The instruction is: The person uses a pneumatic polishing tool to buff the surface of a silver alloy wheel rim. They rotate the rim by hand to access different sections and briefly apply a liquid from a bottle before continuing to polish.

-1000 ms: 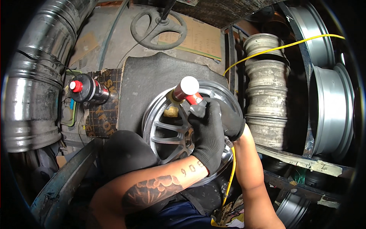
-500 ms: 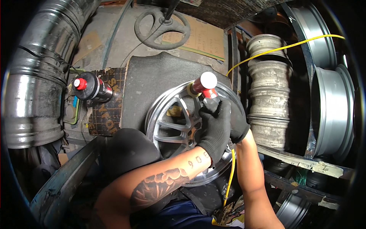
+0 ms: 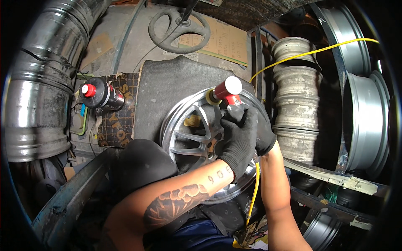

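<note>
A red air sander (image 3: 229, 89) with a yellow pad rests on the far rim of a silver alloy wheel (image 3: 193, 142). The disc side of the tool faces left, against the rim. My left hand (image 3: 239, 143), in a black knit glove, is closed around the handle close to the red head. Behind it, my right hand (image 3: 264, 136), gloved alike, is also wrapped round the handle; its fingers are mostly hidden. A yellow air hose (image 3: 255, 188) hangs down from the handle's end, between my forearms. The wheel lies on a dark mat (image 3: 155, 90).
A black bottle with a red cap (image 3: 100, 93) stands at the left on a patterned board. Several barrel rims (image 3: 295, 100) are stacked to the right, beside a rack of silver rims (image 3: 365, 121). A steering wheel (image 3: 179, 31) lies at the back, a metal duct (image 3: 39, 104) far left.
The sander and both hands have shifted slightly to the right and away along the rim. My hands keep their hold on it.
</note>
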{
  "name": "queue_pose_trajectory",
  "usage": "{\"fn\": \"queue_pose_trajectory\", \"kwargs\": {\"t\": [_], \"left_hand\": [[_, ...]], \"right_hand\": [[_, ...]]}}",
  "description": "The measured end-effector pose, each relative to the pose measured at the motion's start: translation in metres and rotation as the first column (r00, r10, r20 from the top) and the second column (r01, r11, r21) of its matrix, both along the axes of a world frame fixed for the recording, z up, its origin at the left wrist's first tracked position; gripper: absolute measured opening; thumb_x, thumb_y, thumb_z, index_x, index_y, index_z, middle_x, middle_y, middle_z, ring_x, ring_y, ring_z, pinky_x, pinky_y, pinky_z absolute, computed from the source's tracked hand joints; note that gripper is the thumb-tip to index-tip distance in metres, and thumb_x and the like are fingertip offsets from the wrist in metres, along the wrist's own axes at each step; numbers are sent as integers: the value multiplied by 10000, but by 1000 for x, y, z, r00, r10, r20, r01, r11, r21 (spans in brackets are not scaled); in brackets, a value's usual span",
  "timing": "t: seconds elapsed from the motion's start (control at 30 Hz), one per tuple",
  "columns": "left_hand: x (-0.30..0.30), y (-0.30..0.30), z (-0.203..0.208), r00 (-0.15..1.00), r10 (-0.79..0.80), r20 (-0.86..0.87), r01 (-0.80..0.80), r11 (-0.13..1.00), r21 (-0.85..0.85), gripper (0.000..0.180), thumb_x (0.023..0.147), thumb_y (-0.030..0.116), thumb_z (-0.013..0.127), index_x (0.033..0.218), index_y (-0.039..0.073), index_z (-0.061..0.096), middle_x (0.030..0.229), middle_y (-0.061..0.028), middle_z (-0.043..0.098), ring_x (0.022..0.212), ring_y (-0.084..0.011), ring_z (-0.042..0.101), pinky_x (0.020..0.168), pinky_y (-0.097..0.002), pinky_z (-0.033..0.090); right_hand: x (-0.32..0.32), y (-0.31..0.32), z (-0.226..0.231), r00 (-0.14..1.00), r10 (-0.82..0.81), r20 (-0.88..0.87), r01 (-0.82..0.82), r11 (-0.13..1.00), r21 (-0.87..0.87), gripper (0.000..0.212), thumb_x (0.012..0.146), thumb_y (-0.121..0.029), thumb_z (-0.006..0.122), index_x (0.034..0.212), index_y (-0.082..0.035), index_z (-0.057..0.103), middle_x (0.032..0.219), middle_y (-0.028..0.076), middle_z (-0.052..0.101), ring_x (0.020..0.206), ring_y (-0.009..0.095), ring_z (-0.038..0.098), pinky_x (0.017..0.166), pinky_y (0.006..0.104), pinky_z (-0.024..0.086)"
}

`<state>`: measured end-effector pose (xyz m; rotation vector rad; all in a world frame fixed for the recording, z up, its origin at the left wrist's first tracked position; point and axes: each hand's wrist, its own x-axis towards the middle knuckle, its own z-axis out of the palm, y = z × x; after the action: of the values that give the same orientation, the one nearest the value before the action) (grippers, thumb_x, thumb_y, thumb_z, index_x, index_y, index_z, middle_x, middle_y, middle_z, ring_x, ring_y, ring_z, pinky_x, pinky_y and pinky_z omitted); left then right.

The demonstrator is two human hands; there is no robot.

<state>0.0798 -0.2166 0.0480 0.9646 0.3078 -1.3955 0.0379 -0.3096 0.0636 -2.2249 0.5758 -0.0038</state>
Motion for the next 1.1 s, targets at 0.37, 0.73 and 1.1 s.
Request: {"fn": "queue_pose_trajectory", "kwargs": {"t": [0.37,0.73,1.1], "left_hand": [[-10,3,6,970,231,82,-232,973,6,694,989,495,646,1480,63,417,1381,-159,541,1255,-222,576,1037,-361,499],[-3,3,13,988,153,23,-151,987,-62,628,979,453,655,1420,61,441,1364,-149,544,1260,-237,547,1058,-367,459],[7,19,33,990,133,52,-129,988,-85,811,969,545,647,1520,36,338,1456,-198,486,1351,-262,508,1121,-392,428]], "right_hand": [[18,0,20,984,17,-180,44,944,327,300,851,-177,823,1052,27,731,916,110,741,811,181,673,767,372,560],[-5,-9,-4,1000,20,16,-20,1000,20,430,825,-67,801,1217,34,656,1097,148,680,1015,188,615,897,343,532],[-4,-1,-8,997,-5,82,-6,992,130,324,843,-42,830,1142,14,719,981,92,715,867,183,636,780,360,555]]}}
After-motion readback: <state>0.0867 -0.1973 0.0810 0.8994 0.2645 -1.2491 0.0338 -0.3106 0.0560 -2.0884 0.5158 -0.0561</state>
